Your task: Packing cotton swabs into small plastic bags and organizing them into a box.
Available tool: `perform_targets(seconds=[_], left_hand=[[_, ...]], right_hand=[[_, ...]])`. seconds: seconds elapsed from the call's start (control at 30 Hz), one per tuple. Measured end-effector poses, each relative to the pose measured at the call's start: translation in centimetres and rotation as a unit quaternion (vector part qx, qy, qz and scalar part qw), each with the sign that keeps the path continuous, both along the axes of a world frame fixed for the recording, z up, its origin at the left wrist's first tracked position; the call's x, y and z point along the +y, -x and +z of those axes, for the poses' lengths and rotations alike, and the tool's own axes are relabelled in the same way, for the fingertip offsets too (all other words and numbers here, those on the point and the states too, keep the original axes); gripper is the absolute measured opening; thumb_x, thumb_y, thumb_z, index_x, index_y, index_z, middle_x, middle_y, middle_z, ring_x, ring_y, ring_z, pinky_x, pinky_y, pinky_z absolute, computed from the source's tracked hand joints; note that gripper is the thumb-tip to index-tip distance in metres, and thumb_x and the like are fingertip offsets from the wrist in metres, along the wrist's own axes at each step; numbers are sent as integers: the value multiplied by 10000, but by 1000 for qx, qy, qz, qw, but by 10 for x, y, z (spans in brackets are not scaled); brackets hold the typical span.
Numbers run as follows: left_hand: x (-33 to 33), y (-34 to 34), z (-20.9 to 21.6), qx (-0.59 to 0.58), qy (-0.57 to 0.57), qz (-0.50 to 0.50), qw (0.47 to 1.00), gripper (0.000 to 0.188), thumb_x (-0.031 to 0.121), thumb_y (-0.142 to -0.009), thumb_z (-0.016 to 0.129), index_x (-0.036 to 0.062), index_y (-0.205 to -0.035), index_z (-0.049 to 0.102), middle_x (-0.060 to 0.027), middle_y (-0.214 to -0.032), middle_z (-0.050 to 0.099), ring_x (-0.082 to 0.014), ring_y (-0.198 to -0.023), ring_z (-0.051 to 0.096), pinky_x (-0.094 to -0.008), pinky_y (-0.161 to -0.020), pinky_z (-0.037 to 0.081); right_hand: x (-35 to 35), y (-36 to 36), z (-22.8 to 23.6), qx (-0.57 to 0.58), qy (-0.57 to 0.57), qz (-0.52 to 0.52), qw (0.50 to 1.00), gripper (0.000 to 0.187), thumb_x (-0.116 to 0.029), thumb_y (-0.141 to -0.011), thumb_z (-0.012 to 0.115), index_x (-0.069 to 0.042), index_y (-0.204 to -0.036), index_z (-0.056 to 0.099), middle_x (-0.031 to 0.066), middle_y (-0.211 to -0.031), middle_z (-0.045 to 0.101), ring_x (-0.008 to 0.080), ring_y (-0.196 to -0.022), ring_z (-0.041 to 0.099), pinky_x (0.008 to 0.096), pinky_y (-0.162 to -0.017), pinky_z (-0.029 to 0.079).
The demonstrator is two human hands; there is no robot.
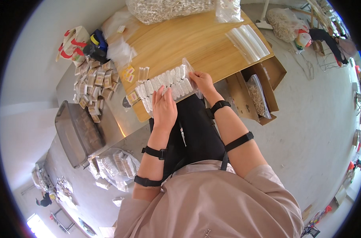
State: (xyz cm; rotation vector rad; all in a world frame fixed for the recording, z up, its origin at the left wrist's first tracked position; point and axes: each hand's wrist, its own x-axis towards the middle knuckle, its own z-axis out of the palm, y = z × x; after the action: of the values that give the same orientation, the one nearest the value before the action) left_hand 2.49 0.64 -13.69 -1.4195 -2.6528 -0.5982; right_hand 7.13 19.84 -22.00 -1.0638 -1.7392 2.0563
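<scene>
A clear plastic bag (187, 64) lies at the near edge of the wooden table, with two rows of small white oblong packs (159, 81) in it. My right hand (203, 82) is closed on the bag's right end, thumb and fingers pinching the film. On the left part of the packs rests my left hand (164, 111), its fingers stretched out and apart, not wrapped round anything. Just beyond the bag's left end is a short row of thin sticks (143, 74), apparently cotton swabs. Yellow printed cards (127, 74) lie beside them.
Small packs (94, 85) are heaped on the left surface, near a grey plastic bin (71, 135). Flat clear bags (248, 43) lie at the table's right. An open cardboard box (244, 95) stands below that edge. A large filled bag (168, 8) sits at the back.
</scene>
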Motion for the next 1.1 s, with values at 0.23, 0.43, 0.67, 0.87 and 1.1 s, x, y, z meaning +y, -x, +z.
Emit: perform_targets(seconds=[0.23, 0.43, 0.67, 0.87, 1.1], left_hand=[[21, 9, -2, 19, -38, 13, 999, 398, 29, -848, 513, -40, -1234, 444, -189, -1081, 642, -364, -1245, 452, -511, -1070, 301], [11, -4, -4, 9, -1, -17, 1000, 417, 35, -839, 517, -45, -1242, 446, -188, -1078, 644, -354, -1247, 453, -508, -1071, 304], [35, 8, 1, 13, -40, -3, 999, 426, 41, -847, 513, -44, -1257, 435, -191, -1139, 623, -343, -1252, 453, -497, -1078, 301], [26, -3, -6, 7, -15, -11, 1000, 411, 38, -862, 499, -50, -1257, 428, -192, -1151, 619, -347, -1278, 422, -503, -1087, 284], [41, 1, 4, -9, -18, -14, 1000, 391, 25, -855, 495, -56, -1235, 444, -194, -1158, 614, -362, -1268, 433, -523, -1073, 298]], right_hand=[[-3, 2, 2, 12, 7, 8, 1000, 282, -261, -898, 634, 5, -816, 680, -10, -653, 588, 77, -590, 503, 267, -547, 409], [1, 0, -5, 13, -11, -2, 1000, 280, -255, -898, 633, 5, -806, 675, -5, -652, 591, 82, -584, 506, 261, -544, 408], [-2, 1, 1, 17, 35, 3, 999, 277, -253, -900, 630, 0, -799, 677, -12, -642, 584, 83, -580, 508, 268, -545, 411], [0, 1, 0, 18, 4, 9, 1000, 278, -255, -900, 629, -7, -786, 678, -9, -637, 582, 87, -582, 512, 272, -550, 415], [2, 0, 3, -8, -46, 13, 999, 281, -259, -898, 630, -6, -785, 675, -4, -634, 583, 88, -588, 518, 272, -553, 418]])
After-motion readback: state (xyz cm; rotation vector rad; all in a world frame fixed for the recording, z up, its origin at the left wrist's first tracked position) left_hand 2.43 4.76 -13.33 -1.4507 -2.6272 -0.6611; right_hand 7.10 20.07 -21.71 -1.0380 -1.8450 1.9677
